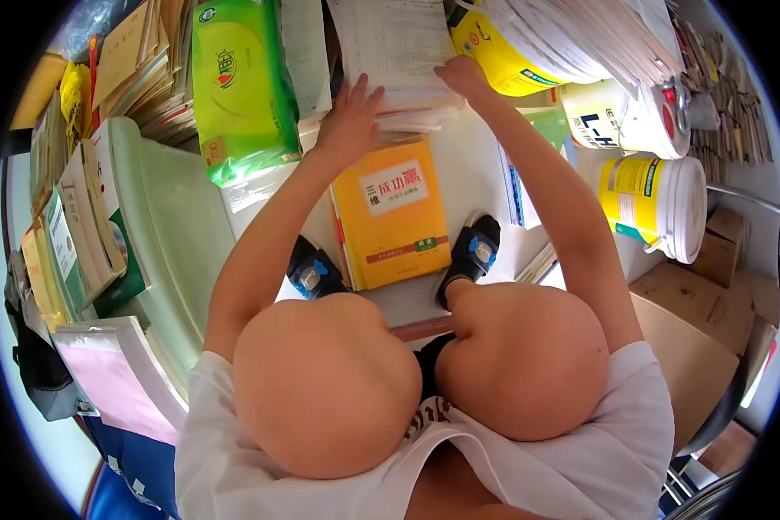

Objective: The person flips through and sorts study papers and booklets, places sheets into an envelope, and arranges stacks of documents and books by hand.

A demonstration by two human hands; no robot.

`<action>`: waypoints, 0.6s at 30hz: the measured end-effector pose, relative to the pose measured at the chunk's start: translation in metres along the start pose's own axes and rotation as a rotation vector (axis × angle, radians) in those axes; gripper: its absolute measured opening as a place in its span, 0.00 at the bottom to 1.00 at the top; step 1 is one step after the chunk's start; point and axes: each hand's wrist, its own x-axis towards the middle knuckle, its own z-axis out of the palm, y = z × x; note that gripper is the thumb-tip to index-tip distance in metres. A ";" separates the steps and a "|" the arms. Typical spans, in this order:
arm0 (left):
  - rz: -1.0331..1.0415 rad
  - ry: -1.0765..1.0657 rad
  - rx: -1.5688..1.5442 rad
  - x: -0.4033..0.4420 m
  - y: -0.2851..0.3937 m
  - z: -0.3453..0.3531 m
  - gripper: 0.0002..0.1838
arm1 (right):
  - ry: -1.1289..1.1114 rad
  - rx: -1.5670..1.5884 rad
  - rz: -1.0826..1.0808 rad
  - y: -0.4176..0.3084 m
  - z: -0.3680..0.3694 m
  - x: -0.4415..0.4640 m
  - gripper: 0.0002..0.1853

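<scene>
A stack of printed papers (397, 52) lies on the floor ahead of my feet, between my two hands. My left hand (351, 121) is at the stack's near left corner, fingers stretched out and apart. At the right edge, my right hand (464, 78) has its fingers curled against the sheets; its thumb side is partly hidden. Closer to me, an orange-yellow book (392, 217) with a white label lies face up on other books, between my slippered feet. A green tissue pack (243, 91) stands left of my left hand.
Yellow-and-white buckets (680, 208) line the right side, with cardboard boxes (685, 321) below them. Upper left are piled books and papers (134, 65). A pale green plastic stool (182, 243) lies at the left. Thin books (524, 186) stand right of my foot.
</scene>
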 end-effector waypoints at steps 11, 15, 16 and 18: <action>-0.352 0.457 -0.777 0.028 0.004 0.035 0.17 | 0.273 -0.184 0.136 -0.018 0.022 -0.016 0.44; -0.469 0.463 -0.802 0.040 0.009 0.024 0.14 | 0.235 0.050 0.133 -0.020 0.021 -0.021 0.42; -0.466 0.468 -0.801 0.044 0.008 0.027 0.14 | 0.239 0.050 0.129 -0.016 0.023 -0.020 0.42; -0.352 0.710 -0.472 0.051 0.008 0.034 0.14 | 0.246 0.218 0.026 -0.008 0.025 -0.019 0.42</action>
